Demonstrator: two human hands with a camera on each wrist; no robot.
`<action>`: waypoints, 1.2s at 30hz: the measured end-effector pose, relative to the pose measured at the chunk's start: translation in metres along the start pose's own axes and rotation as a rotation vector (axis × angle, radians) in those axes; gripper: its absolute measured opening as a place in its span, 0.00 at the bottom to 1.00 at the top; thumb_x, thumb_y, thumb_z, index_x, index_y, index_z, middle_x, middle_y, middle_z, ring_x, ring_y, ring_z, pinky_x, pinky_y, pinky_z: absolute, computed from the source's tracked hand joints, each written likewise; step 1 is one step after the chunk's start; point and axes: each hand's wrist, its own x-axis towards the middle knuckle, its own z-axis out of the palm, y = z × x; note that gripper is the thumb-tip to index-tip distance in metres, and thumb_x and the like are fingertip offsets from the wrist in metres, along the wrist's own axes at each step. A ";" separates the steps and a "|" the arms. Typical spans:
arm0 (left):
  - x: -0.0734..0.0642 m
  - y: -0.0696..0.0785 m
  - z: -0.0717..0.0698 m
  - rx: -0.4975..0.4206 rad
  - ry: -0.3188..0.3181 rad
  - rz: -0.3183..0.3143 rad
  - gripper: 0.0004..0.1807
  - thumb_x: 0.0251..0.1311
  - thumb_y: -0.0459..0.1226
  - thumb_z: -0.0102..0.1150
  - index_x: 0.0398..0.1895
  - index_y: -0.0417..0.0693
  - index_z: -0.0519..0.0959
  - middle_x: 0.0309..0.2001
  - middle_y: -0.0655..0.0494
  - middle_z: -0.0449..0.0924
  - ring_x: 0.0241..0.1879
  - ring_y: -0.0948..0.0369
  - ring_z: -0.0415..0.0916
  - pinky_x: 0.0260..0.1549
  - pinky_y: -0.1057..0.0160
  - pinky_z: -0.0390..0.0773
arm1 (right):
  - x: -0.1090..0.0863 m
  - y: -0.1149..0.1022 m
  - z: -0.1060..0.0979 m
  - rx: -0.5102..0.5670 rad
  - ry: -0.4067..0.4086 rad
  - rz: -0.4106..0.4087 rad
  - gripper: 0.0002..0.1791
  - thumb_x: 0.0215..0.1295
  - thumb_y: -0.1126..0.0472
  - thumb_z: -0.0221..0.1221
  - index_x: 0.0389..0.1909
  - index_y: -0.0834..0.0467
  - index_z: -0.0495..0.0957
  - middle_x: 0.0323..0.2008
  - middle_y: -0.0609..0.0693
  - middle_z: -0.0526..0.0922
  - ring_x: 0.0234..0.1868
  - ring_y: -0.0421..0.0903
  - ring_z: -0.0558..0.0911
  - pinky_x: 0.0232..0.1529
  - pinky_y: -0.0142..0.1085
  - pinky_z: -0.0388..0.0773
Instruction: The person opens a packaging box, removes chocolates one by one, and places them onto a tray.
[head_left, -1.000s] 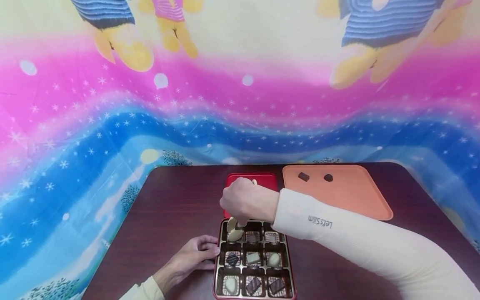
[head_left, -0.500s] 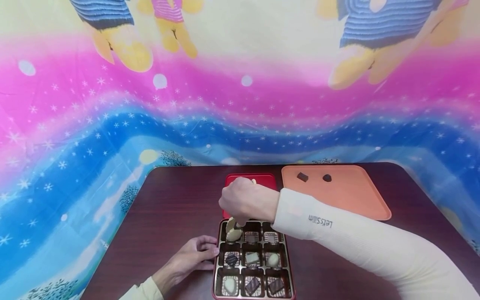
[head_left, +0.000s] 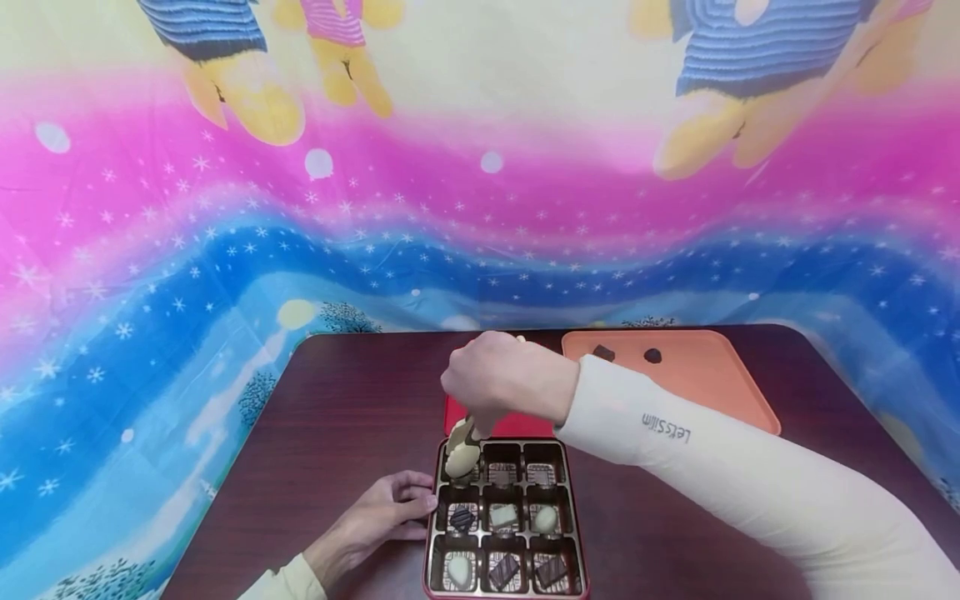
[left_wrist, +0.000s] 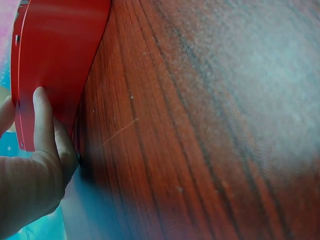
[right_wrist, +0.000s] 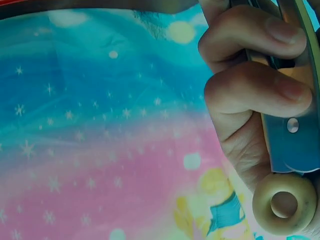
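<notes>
My right hand (head_left: 504,379) grips metal tongs (right_wrist: 295,142) with pale tips (head_left: 462,458) and a beige ring at the handle end. In the head view the tips point down over the far-left compartment of a red tin box (head_left: 582,550); whether they hold a chocolate I cannot tell. The box's gold insert is divided into several compartments. A striped dark chocolate (head_left: 462,518), a pale square one (head_left: 504,516) and a pale oval one (head_left: 545,520) lie in the middle row. My left hand (head_left: 386,508) rests its fingers against the box's left side, thumb near the rim.
Behind the box lies a red lid (head_left: 522,425), mostly covered by the right hand. An orange tray (head_left: 690,383) at the back right holds a dark square chocolate (head_left: 603,353) and a round one (head_left: 653,356). The right forearm crosses above the dark wooden table (head_left: 360,400).
My right hand and the tongs have risen slightly and shifted away from me, the tips lifting a little at the far-left compartment. My left hand stays against the box.
</notes>
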 end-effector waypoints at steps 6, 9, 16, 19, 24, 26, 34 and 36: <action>-0.001 0.000 0.001 -0.006 0.001 -0.004 0.28 0.63 0.34 0.64 0.60 0.27 0.65 0.44 0.47 0.78 0.40 0.58 0.80 0.42 0.57 0.85 | -0.013 0.018 -0.009 0.068 -0.014 0.015 0.17 0.51 0.42 0.71 0.24 0.48 0.76 0.27 0.41 0.77 0.27 0.39 0.74 0.26 0.38 0.78; -0.001 0.000 0.001 -0.003 -0.001 -0.001 0.28 0.63 0.34 0.64 0.60 0.27 0.65 0.44 0.47 0.78 0.41 0.58 0.80 0.43 0.56 0.85 | -0.021 0.031 -0.012 0.132 -0.008 0.038 0.18 0.51 0.43 0.72 0.23 0.49 0.75 0.23 0.41 0.74 0.24 0.39 0.71 0.24 0.36 0.74; -0.001 0.001 0.001 -0.001 -0.012 0.002 0.31 0.63 0.33 0.64 0.62 0.25 0.62 0.47 0.44 0.78 0.43 0.55 0.81 0.46 0.52 0.85 | -0.038 0.067 -0.011 0.252 0.014 0.105 0.21 0.53 0.42 0.71 0.19 0.50 0.73 0.18 0.42 0.70 0.22 0.39 0.69 0.22 0.34 0.68; -0.002 0.002 0.000 -0.003 -0.018 0.005 0.31 0.63 0.34 0.64 0.62 0.24 0.62 0.48 0.43 0.78 0.43 0.55 0.81 0.47 0.52 0.85 | -0.043 0.085 -0.006 0.285 0.013 0.144 0.19 0.54 0.42 0.71 0.21 0.50 0.76 0.20 0.43 0.73 0.24 0.41 0.71 0.24 0.35 0.69; -0.002 0.001 0.000 -0.006 -0.019 0.005 0.31 0.64 0.34 0.64 0.62 0.25 0.62 0.47 0.45 0.79 0.43 0.56 0.81 0.45 0.54 0.85 | -0.047 0.113 0.008 0.325 -0.017 0.201 0.18 0.55 0.43 0.71 0.23 0.52 0.78 0.21 0.44 0.74 0.23 0.41 0.70 0.24 0.35 0.66; -0.001 0.001 0.000 -0.005 -0.017 0.006 0.31 0.64 0.34 0.64 0.62 0.25 0.62 0.47 0.45 0.79 0.43 0.56 0.81 0.45 0.54 0.85 | -0.048 0.124 0.016 0.336 -0.024 0.220 0.18 0.55 0.44 0.71 0.23 0.53 0.78 0.20 0.44 0.73 0.22 0.41 0.69 0.23 0.35 0.65; -0.002 0.001 0.000 0.013 -0.012 0.008 0.31 0.64 0.35 0.64 0.63 0.25 0.62 0.49 0.43 0.78 0.44 0.56 0.81 0.46 0.52 0.85 | -0.056 0.162 0.045 0.409 -0.063 0.281 0.17 0.57 0.47 0.71 0.25 0.56 0.80 0.20 0.46 0.74 0.22 0.41 0.69 0.24 0.35 0.66; -0.002 0.001 0.000 0.014 -0.010 0.006 0.31 0.64 0.35 0.64 0.63 0.25 0.62 0.49 0.43 0.78 0.44 0.56 0.80 0.46 0.52 0.85 | -0.059 0.171 0.052 0.447 -0.088 0.308 0.17 0.58 0.47 0.70 0.26 0.56 0.80 0.20 0.47 0.73 0.22 0.42 0.69 0.24 0.35 0.66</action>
